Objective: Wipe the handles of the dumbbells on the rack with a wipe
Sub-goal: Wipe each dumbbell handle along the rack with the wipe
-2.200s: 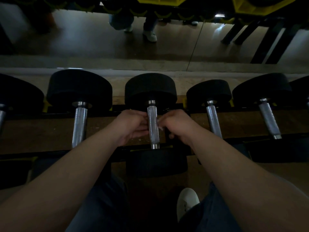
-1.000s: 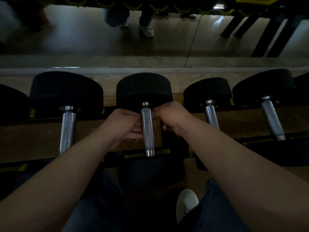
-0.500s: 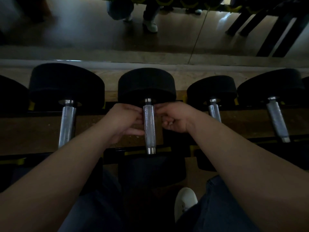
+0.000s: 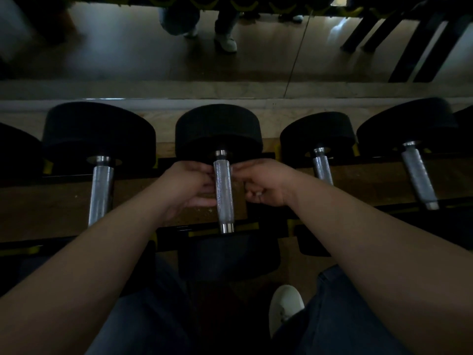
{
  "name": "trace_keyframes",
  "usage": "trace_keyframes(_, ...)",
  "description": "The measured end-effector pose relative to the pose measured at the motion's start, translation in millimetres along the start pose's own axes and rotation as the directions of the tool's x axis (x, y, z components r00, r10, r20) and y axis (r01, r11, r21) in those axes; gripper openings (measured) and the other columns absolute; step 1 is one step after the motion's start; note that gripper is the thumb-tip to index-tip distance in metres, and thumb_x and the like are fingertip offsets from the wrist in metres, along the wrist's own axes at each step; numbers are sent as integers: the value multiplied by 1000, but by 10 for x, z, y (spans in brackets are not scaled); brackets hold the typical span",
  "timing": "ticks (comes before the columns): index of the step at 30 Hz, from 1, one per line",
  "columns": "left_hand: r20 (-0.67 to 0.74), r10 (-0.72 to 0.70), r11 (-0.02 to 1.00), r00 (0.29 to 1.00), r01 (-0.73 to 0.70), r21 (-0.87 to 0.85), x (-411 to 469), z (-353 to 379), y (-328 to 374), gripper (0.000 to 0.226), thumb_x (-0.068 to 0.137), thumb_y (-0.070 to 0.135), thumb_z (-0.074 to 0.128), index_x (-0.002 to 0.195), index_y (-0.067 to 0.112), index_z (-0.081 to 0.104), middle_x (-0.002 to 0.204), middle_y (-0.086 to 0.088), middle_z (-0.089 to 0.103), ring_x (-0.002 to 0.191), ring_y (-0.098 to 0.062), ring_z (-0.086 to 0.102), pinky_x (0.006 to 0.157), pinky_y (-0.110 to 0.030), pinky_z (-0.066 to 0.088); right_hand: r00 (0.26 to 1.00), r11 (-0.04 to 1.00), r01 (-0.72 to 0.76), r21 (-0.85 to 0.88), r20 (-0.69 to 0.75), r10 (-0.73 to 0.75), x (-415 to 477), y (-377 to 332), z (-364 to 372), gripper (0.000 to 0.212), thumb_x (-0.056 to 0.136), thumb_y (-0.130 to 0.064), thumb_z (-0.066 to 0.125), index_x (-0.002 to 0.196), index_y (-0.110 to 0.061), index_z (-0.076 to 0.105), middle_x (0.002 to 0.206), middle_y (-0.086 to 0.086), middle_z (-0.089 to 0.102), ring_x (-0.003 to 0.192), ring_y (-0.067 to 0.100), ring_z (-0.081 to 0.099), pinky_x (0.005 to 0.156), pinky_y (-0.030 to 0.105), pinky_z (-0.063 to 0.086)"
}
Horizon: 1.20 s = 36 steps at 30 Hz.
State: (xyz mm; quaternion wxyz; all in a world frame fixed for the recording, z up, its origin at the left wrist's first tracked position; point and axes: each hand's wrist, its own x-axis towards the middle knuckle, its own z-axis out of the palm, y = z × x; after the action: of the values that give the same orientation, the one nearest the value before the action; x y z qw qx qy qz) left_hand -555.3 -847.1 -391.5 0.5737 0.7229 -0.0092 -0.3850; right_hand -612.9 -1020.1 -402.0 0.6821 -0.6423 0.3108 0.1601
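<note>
Knurled steel, bright against black rubber: centre handle [image 4: 224, 193], one of a row of dumbbells lying side by side on the rack [image 4: 51, 208], each with its far head [image 4: 217, 129] toward the mirror [image 4: 128, 47].

- Left hand [image 4: 186, 185]: at the left side of the centre handle, fingers [image 4: 204, 184] curled onto its upper half and thumb reaching in below them. It grips the bar.
- Right hand [image 4: 266, 183]: at the right side, level with the left. Forefinger and thumb touch the top of the handle and the other fingers are curled into the palm. Whether they are clamped on anything cannot be told in this light.
- Wipe: not plainly seen. A pale fleck [image 4: 259, 193] in the curl of the right hand may be a fold of it or only a nail. If present, the wipe is hidden in the hands or behind the bar.
- Neighbouring handles: left handle [image 4: 101, 193], right handle [image 4: 323, 170] and far-right handle [image 4: 418, 180], all bare and untouched.

Step in hand (judged): wiping the centre handle, with both hands working its upper half near the far collar.

Next move calls for (judged): bringing the hands down the bar toward the near collar [image 4: 226, 228], so the lower knurling is covered as well. After that comes a shift sideways to a neighbouring handle. The knurling is likely to snag a thin wipe, so firm pressure from both sides would help.
</note>
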Motion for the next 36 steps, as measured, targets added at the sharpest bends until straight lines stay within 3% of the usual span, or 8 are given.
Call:
trace_keyframes(5, 6, -2, 1000, 1000, 2, 1, -16, 13, -62, 26, 96, -6, 52, 118, 2, 63, 104, -18, 74, 91, -24, 74, 70, -33, 63, 982, 757, -25, -653, 125, 140, -322, 106, 27, 11, 91, -17, 71, 102, -17, 73, 72, -1, 63, 43, 5, 50, 51, 22, 40)
trace_keyframes(9, -58, 42, 998, 997, -45, -53, -45, 14, -76, 16, 95, -2, 57, 106, 10, 61, 98, -15, 72, 84, -22, 73, 63, -32, 63, 999, 737, 54, -673, 31, -45, -500, -15, 29, 14, 84, -22, 77, 98, -23, 77, 101, -5, 72, 87, 12, 64, 55, 22, 48)
trace_keyframes(12, -97, 196, 979, 976, -189, 78, -116, 4, -100, 12, 95, 5, 61, 96, 17, 62, 90, -9, 65, 77, -15, 68, 60, -26, 61, 938, 804, 260, -535, -56, -341, -524, -62, 3, 12, 88, -27, 75, 99, -27, 77, 95, -11, 72, 84, 3, 64, 62, 19, 47)
trace_keyframes(16, -78, 202, 977, 976, -195, 81, -182, 5, -131, 10, 97, 9, 60, 103, 15, 66, 91, -7, 69, 77, -12, 69, 66, -26, 62, 725, 383, 461, -800, 92, -682, -392, 1, 113, 17, 95, -26, 64, 110, -27, 74, 100, -11, 72, 88, 1, 65, 79, 16, 52)
trace_keyframes(20, -98, 102, 994, 990, -98, 46, -161, -51, -136, 16, 99, 7, 55, 103, 18, 66, 91, -4, 69, 77, -11, 67, 62, -27, 59, 790, 210, 536, -818, 398, -465, -450, 22, 151, 15, 91, -26, 70, 105, -29, 75, 85, -17, 63, 79, -5, 59, 74, 12, 46)
trace_keyframes(24, -39, 37, 999, 999, -37, 14, -167, -40, -127, 18, 101, 9, 52, 105, 17, 67, 84, 0, 72, 72, -8, 71, 64, -27, 60, 798, 245, 558, -792, 433, -420, -444, 83, 154, 12, 89, -28, 73, 101, -28, 77, 80, -19, 63, 73, -9, 57, 68, 7, 42)
trace_keyframes(30, -6, 35, 999, 999, -35, -27, -140, -15, -135, 17, 97, 4, 56, 110, 11, 66, 94, -7, 71, 79, -14, 70, 67, -28, 62, 733, 534, 481, -696, -14, -680, -187, 78, 68, 1, 93, -26, 70, 94, -27, 69, 85, -17, 65, 80, -9, 60, 71, 5, 44)
trace_keyframes(36, 8, 30, 998, 1000, -30, -56, -75, 22, -144, 17, 96, -3, 52, 100, 10, 62, 84, -8, 69, 70, -14, 69, 63, -28, 62, 917, 626, 399, -670, 283, -282, -415, 162, 49, 9, 84, -17, 79, 91, -17, 73, 81, -6, 69, 62, -5, 62, 56, 13, 48)
